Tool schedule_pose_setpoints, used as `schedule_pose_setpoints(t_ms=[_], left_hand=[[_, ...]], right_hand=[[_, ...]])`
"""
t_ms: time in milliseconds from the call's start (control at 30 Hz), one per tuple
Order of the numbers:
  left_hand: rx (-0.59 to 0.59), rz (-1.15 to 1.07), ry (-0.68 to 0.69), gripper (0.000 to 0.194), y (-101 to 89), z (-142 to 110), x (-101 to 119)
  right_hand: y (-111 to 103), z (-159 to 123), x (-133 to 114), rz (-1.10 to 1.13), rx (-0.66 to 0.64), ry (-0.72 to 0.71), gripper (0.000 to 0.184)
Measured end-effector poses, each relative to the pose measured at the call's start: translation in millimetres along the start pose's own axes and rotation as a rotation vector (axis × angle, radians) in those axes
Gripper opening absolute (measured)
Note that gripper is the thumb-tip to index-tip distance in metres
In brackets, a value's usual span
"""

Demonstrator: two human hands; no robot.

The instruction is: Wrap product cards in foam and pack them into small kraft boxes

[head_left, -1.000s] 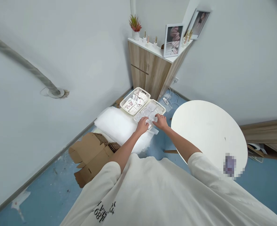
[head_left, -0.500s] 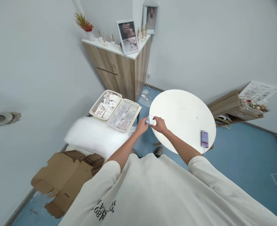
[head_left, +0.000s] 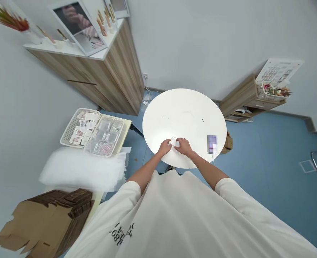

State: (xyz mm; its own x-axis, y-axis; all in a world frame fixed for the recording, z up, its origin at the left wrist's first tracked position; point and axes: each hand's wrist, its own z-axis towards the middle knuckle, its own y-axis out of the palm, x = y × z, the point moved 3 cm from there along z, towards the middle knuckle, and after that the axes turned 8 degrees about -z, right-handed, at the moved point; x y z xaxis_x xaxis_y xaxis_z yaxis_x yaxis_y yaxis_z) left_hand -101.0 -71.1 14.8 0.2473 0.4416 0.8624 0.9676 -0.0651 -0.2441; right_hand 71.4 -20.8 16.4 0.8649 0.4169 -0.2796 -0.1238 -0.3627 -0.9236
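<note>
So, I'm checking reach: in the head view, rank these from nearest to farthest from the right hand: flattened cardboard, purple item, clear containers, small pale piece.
1. Small pale piece, at the right hand
2. Purple item, right side of the table
3. Clear containers, left
4. Flattened cardboard, lower left

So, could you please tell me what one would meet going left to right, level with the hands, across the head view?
White basket, clear plastic cases, left hand, small clear item, right hand, pixelated purple object, brown cardboard box.

Workroom with stacked cardboard (head_left: 44,218).
</note>
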Motion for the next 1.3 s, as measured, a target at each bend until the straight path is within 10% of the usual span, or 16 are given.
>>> schedule_pose_setpoints(t_ms=[300, 767, 1033, 1300], left_hand=[[-0.087, 0.043, -0.175, 0.049, 71.7, 22.1, -18.2], [-0.091, -0.046, -0.257, 0.042, 101.2, 43.2, -5.6], [-0.098, 0.065, -0.151, 0.050, 86.0, 69.5, 11.4], [-0.067, 0.092, -0.222, 0.036, 87.1, 42.4, 0.3]], right_hand=[[34.2, -6.8, 74.8, 0.026, 0.036, 0.193, 0.045], [20.9, -9.1, 84.0, 0.262, -0.069, 0.229, 0.038], [36.7, -19.4, 76.2, 0.409, -0.086, 0.337, 0.040], [21.2, 4.7, 88.6, 0.252, -0.113, 0.280, 0.047]])
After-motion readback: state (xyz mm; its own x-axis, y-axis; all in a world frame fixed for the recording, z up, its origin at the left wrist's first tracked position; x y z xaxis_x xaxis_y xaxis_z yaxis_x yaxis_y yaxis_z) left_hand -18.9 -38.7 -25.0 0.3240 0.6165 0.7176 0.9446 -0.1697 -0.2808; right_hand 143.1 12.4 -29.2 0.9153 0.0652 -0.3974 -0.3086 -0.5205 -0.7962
